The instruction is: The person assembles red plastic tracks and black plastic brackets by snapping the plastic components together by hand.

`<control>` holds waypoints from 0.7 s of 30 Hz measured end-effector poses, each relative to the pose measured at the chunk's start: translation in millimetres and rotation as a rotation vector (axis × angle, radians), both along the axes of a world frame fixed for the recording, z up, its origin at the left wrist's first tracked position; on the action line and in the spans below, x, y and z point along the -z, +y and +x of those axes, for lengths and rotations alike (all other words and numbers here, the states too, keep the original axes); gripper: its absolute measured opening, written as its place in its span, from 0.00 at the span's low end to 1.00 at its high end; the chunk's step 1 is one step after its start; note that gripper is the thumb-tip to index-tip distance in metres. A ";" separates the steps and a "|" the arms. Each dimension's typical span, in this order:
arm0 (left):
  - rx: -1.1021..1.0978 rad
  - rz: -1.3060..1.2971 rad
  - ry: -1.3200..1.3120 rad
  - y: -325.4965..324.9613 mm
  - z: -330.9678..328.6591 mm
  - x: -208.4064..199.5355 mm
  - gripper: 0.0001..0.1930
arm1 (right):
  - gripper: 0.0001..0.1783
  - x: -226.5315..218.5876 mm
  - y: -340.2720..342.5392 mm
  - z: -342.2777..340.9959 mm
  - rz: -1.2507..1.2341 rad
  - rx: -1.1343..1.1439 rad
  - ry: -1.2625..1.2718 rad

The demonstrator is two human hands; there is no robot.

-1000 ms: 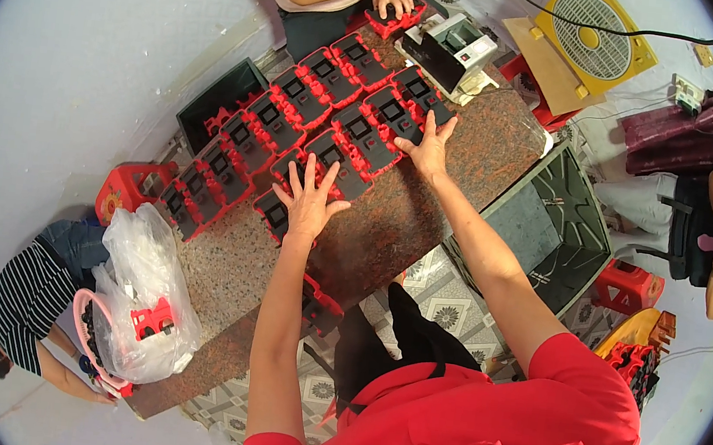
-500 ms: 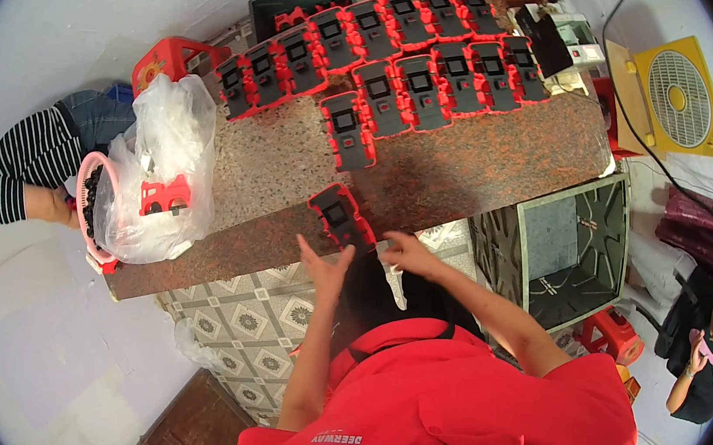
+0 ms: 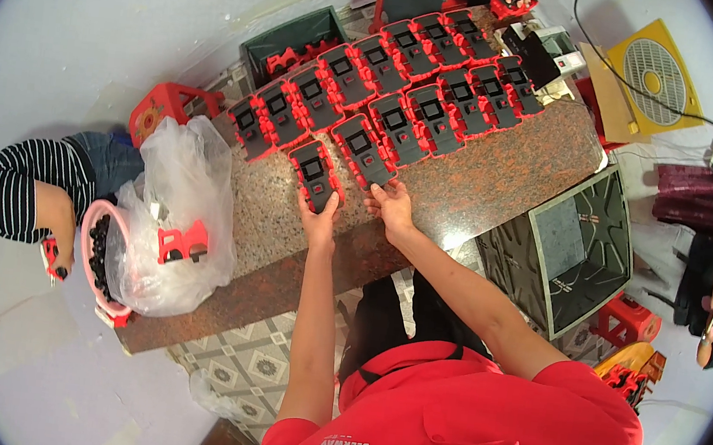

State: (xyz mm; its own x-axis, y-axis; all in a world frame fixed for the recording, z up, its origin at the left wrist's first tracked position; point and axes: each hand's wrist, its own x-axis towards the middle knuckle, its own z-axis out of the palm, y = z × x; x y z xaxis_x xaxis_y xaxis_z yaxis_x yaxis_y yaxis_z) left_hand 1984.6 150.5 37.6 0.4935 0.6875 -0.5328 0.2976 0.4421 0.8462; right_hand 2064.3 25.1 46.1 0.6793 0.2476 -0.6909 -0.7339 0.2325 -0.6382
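My left hand (image 3: 320, 221) is closed around the near end of a red-and-black plastic housing (image 3: 313, 167) with a square dark window. This housing lies on or just over the stone-topped table (image 3: 261, 251), at the near left end of the front row. Just right of it is a like housing (image 3: 360, 141). The fingers of my right hand (image 3: 393, 209) are bent at its near end; whether they grip it or only touch it is not clear. Several more such housings (image 3: 431, 112) stand side by side in two slanting rows beyond my hands.
A clear plastic bag (image 3: 191, 168) with red parts and a pink basket (image 3: 91, 223) of black parts are at the left. A dark green crate (image 3: 263, 40) stands behind the rows; a dark crate (image 3: 534, 282) sits right. Other people work at left, back and right.
Both hands have moved forward over the table. The housing that was at the near edge is now beside the front row, in my left hand. My right hand has reached the neighbouring housing.
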 end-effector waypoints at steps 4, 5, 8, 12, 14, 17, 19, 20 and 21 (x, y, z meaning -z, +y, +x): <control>0.068 -0.104 0.027 13.7 12.9 -0.9 0.46 | 0.25 0.9 17.9 -5.5 -0.044 0.067 -0.012; 0.083 -0.139 0.038 16.9 14.1 0.3 0.46 | 0.25 1.5 20.4 -8.7 -0.044 0.091 -0.013; 0.178 -0.193 0.021 14.7 17.8 -1.8 0.48 | 0.26 1.4 6.5 -16.5 -0.068 0.155 -0.046; 0.228 -0.178 0.026 24.2 1.7 7.1 0.54 | 0.20 -2.0 -37.7 -43.3 -0.058 0.163 -0.049; 0.331 -0.200 0.080 25.0 -12.4 12.0 0.56 | 0.15 1.8 -81.5 -63.7 -0.107 0.147 -0.072; 0.275 -0.181 0.251 6.4 -45.0 3.4 0.57 | 0.15 22.5 -152.2 -110.0 -0.189 0.233 -0.029; 0.470 -0.160 0.352 -2.3 -66.4 -7.5 0.55 | 0.20 18.9 -205.3 -146.3 -0.426 0.190 -0.046; 0.545 -0.135 0.388 -16.1 -74.7 -15.2 0.53 | 0.20 19.2 -232.1 -168.0 -0.455 0.269 -0.017; 0.613 -0.104 0.425 -31.1 -81.9 -24.1 0.51 | 0.20 19.7 -255.8 -193.6 -0.479 0.341 0.016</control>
